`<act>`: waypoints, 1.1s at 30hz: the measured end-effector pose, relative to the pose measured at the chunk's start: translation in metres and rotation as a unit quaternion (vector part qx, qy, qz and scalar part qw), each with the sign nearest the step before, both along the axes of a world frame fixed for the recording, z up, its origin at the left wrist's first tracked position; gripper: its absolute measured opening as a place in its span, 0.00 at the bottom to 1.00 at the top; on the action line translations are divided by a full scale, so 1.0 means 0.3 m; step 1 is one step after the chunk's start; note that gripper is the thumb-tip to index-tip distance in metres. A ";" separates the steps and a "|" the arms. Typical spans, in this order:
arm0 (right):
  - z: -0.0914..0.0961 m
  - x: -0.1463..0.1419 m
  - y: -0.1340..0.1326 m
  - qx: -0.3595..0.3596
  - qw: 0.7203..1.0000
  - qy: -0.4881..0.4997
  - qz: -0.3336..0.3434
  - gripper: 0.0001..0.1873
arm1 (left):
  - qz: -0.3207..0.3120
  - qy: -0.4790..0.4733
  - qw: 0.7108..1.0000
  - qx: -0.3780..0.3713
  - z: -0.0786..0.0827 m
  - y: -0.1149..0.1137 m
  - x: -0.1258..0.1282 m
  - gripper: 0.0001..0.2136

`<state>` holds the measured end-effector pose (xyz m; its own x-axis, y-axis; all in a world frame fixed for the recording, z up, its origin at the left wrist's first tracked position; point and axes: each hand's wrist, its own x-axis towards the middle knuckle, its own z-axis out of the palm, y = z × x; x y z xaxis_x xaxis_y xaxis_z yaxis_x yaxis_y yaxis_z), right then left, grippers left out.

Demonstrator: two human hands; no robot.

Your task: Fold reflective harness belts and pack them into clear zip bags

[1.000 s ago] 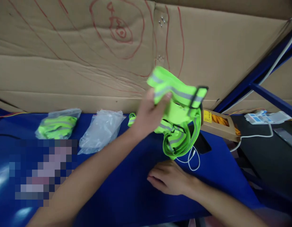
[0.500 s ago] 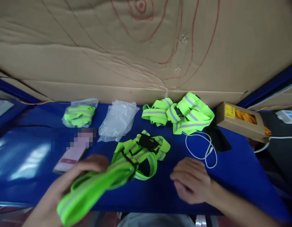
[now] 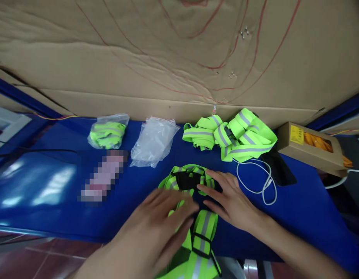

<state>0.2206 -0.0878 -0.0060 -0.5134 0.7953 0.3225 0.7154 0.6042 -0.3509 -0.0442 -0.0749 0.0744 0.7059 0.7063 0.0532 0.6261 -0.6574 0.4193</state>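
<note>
A fluorescent green reflective strap harness (image 3: 206,224) with grey stripes and black buckles lies at the front of the blue table, its near part hanging over the edge towards my lap. My left hand (image 3: 164,219) is over its left side, slightly blurred, with thumb and fingers apart and green webbing showing past them. At the far loop, my right hand (image 3: 228,197) has its fingers spread, the tips touching the webbing. A black patch (image 3: 187,181) shows inside that loop. My left hand hides part of the harness.
Behind lie more green reflective straps (image 3: 246,135), clear plastic bags (image 3: 154,141) and a bagged green strap (image 3: 108,133). On the right are a white cable (image 3: 252,191), a dark phone (image 3: 280,168) and a cardboard box (image 3: 313,149). A pixelated pinkish object (image 3: 105,176) lies left.
My left hand has moved right, and the strap it carried now lies over the table's front edge. My right hand has opened from a loose fist and reached forward to the harness.
</note>
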 end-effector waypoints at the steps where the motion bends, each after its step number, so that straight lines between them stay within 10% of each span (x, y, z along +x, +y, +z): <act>1: -0.001 0.002 0.001 -0.001 1.000 -0.001 0.001 0.23 | 0.017 0.012 0.998 0.067 -0.012 0.044 0.034 0.15; 10: 0.005 -0.002 0.010 0.030 0.999 -0.013 -0.027 0.21 | 0.045 0.059 0.997 0.028 -0.180 0.159 0.099 0.14; 25: 0.026 -0.035 -0.022 0.083 0.988 -0.108 -0.067 0.34 | 0.007 -0.037 0.998 0.044 -0.110 0.071 0.184 0.10; 33: 0.096 0.104 0.020 -0.001 0.986 0.103 -0.132 0.25 | 0.074 -0.067 0.995 -0.007 -0.029 0.056 -0.033 0.24</act>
